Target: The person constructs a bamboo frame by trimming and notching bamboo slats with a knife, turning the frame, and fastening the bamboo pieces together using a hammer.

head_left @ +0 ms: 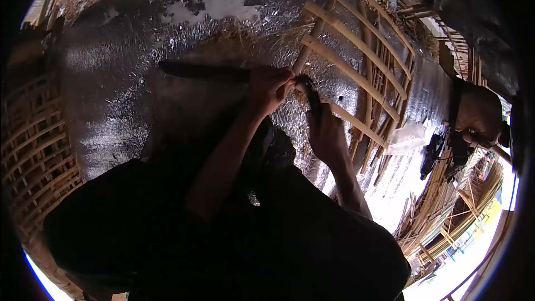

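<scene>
Silvery sheet [106, 106] spreads below, wooden frame [352, 72] over it; frame's end sits by your left hand [270, 86], closed on long dark blade-like tool [203, 71]; your right hand [327, 134] grips shorter dark tool [313, 99], tip beside left.

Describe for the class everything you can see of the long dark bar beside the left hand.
The long dark bar is slim, nearly straight and almost black, with a slightly rounded free end. It lies nearly level across the picture, that end pointing left. Its right end meets the left hand, which appears closed on it; the hand hides the rest. The silvery sheet is behind it; contact between them cannot be judged. Shadow conceals its material and any markings.
</scene>
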`<move>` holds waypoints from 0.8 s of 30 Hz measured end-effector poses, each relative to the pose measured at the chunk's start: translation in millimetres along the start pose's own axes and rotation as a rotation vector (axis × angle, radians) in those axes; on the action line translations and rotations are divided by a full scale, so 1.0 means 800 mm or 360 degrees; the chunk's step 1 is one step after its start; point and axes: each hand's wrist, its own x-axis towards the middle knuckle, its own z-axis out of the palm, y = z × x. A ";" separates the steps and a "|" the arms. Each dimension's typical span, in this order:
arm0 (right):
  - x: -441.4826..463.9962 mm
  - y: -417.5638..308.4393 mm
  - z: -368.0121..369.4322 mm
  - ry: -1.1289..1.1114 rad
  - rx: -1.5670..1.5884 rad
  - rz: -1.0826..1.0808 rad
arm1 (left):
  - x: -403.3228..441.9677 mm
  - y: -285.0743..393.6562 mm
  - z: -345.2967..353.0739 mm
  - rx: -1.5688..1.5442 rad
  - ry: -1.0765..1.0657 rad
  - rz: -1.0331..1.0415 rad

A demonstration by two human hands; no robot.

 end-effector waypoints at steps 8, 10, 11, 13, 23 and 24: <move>0.001 0.004 0.009 0.0026 0.0012 -0.0142 | -0.003 -0.001 -0.003 -0.0016 -0.0107 -0.0053; 0.000 -0.007 0.003 -0.0138 -0.0034 0.0231 | -0.005 -0.001 -0.006 -0.0066 -0.0261 -0.0077; 0.008 0.009 0.004 0.0095 -0.0181 -0.0180 | -0.004 -0.008 -0.008 -0.0054 -0.0309 -0.0096; 0.014 0.021 0.001 0.0414 -0.0123 -0.0139 | -0.018 0.009 -0.013 -0.0053 -0.0302 -0.0200; 0.057 0.049 0.043 0.0286 0.0042 0.0142 | -0.042 0.085 0.004 0.0311 0.0155 -0.1192; 0.059 0.048 0.043 0.0291 0.0047 0.0061 | -0.041 0.098 0.011 0.0156 0.0117 -0.1447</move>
